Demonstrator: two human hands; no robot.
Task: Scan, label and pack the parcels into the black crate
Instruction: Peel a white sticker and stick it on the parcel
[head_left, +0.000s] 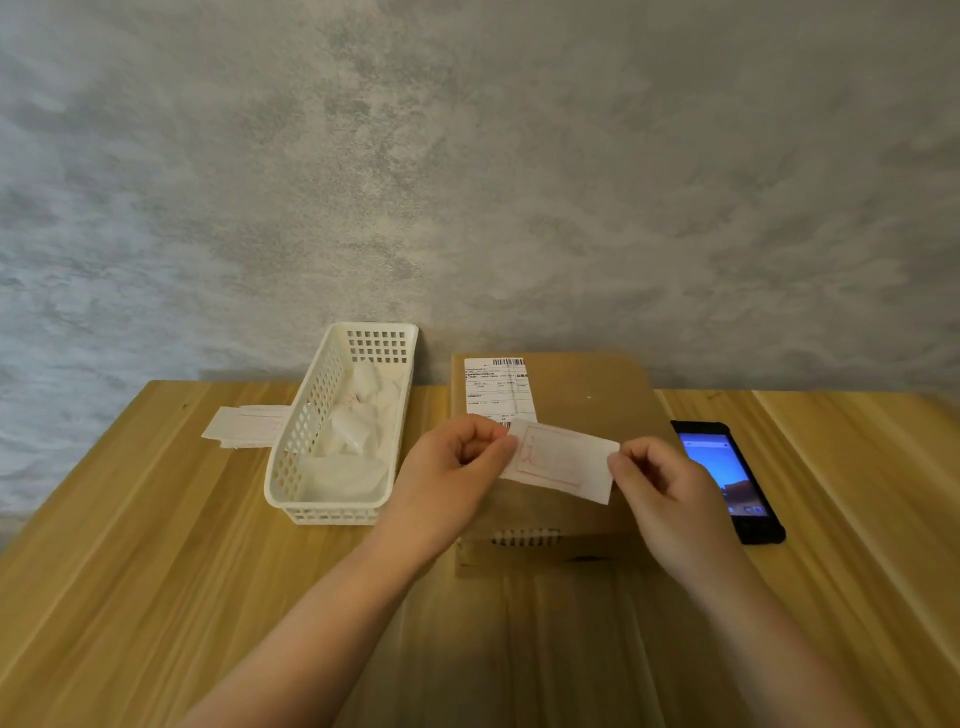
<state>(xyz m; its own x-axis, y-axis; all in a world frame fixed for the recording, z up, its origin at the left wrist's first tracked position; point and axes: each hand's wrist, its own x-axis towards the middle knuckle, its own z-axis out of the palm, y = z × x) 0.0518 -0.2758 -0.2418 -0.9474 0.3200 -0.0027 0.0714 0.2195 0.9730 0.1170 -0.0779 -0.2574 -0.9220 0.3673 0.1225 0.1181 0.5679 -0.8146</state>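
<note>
A brown cardboard parcel (587, 395) lies on the wooden table (130, 545) in front of me, with a white shipping label (496, 389) stuck on its far left corner. Above the parcel I hold a white label with a red border (558, 460) between both hands. My left hand (457, 467) pinches its left end and my right hand (660, 488) pinches its right end. No black crate is in view.
A white perforated plastic basket (291, 467) with crumpled white paper stands left of the parcel. More red-bordered labels (244, 426) lie flat left of the basket. A black phone (727, 478) with a lit screen lies right of the parcel. A grey wall stands behind the table.
</note>
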